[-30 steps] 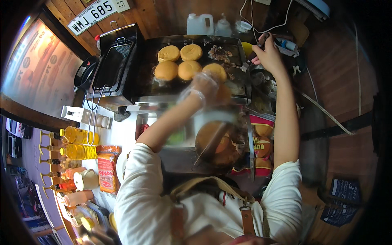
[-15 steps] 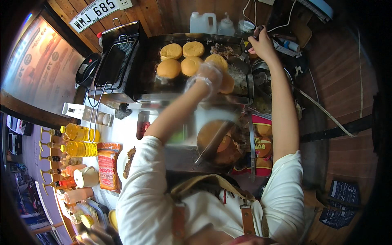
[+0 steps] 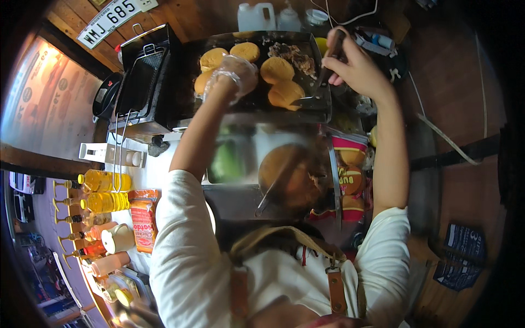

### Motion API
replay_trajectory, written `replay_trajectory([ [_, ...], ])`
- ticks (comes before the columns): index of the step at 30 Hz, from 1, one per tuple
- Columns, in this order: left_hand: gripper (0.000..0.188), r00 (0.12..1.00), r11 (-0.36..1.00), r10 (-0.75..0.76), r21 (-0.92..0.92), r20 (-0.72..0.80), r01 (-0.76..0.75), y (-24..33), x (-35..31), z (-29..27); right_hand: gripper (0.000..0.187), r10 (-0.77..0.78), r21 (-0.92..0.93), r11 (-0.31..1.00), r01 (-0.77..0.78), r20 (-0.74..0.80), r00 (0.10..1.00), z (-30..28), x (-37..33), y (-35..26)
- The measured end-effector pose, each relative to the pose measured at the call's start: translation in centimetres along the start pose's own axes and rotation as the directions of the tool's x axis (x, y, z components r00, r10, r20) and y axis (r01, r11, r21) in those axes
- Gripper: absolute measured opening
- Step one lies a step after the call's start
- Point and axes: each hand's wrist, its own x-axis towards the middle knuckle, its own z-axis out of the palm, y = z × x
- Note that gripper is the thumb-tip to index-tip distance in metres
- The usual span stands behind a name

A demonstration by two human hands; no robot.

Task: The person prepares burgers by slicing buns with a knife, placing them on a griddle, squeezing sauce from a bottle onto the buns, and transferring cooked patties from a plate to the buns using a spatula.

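Note:
My left hand (image 3: 236, 77), in a clear plastic glove, is over the left group of burger buns on the black griddle (image 3: 251, 113). Its fingers point down and are mostly hidden, so its grip cannot be made out. Beside it lie a bun at the back left (image 3: 213, 58), another at the back (image 3: 244, 52) and a partly covered one (image 3: 202, 83). My right hand (image 3: 350, 63) is closed round the dark handle of a turner (image 3: 334, 46). The turner's blade reaches down by the front right bun (image 3: 286, 94), whose neighbour is another bun (image 3: 277, 70).
Chopped browned meat (image 3: 293, 57) sits at the griddle's back right. A wire-basket fryer (image 3: 141, 82) adjoins on the left. Nearer me are a tray with green contents (image 3: 227, 161), a round brown board (image 3: 281, 169) with a long blade across it, and oil bottles (image 3: 106, 202).
My left hand has moved left from the right-hand buns to the left group. The turner has come down toward the front right bun. The whole view has shifted slightly.

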Motion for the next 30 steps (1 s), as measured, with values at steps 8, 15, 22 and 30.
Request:
replay_trajectory([
  [8,0.023,0.994,0.995,0.093,0.036,0.063,-0.096,-0.3,-2.5,-1.5,0.023,-0.052,-0.036,0.998,0.055,0.072,0.996,2.4,2.4,1.6],
  [15,0.026,0.831,0.969,0.083,-0.149,-0.55,-0.196,-1.4,-7.2,-0.9,0.046,0.172,-0.015,0.984,-0.176,0.304,0.937,1.5,1.8,-3.0],
  [22,0.021,0.8,0.331,0.477,-0.769,-0.364,-0.547,8.0,-15.2,-3.5,0.047,-0.087,-0.173,0.979,0.104,0.1,0.991,4.1,0.6,3.9],
  [30,0.023,0.735,0.65,0.678,-0.467,0.0,-0.6,22.1,-13.8,2.2,0.028,-0.265,-0.267,0.931,0.25,-0.02,0.964,7.3,-8.2,3.1],
])
